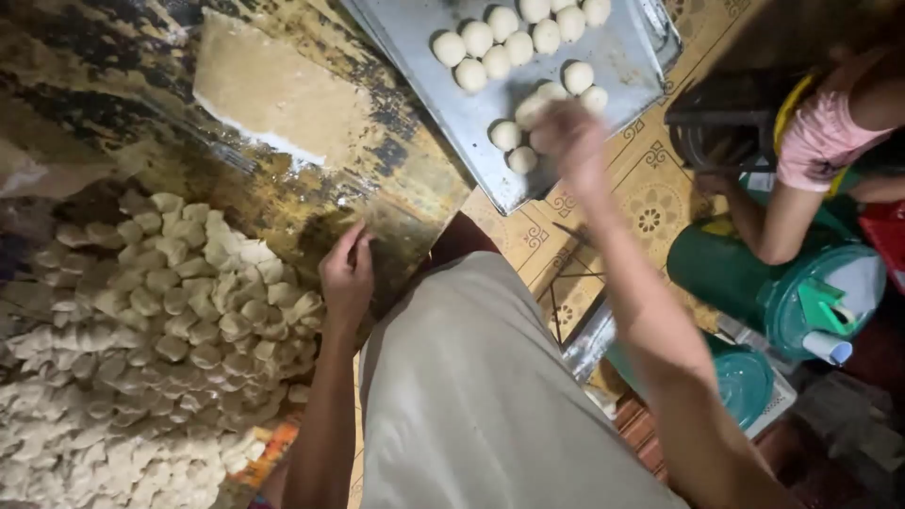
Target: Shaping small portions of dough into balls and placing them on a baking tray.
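the left hand (347, 273) hangs low with fingers loosely curled, while the right hand (568, 137) reaches forward, arm extended, blurred.

Bare forearms, no sleeves in view; left hand (347, 275) and right hand (568, 138) ungloved; plain grey-beige garment (471, 386) over lap.

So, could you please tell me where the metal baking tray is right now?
In the head view, the metal baking tray lies at the top centre, holding rolled dough balls, under the right hand and right of the worn worktable.
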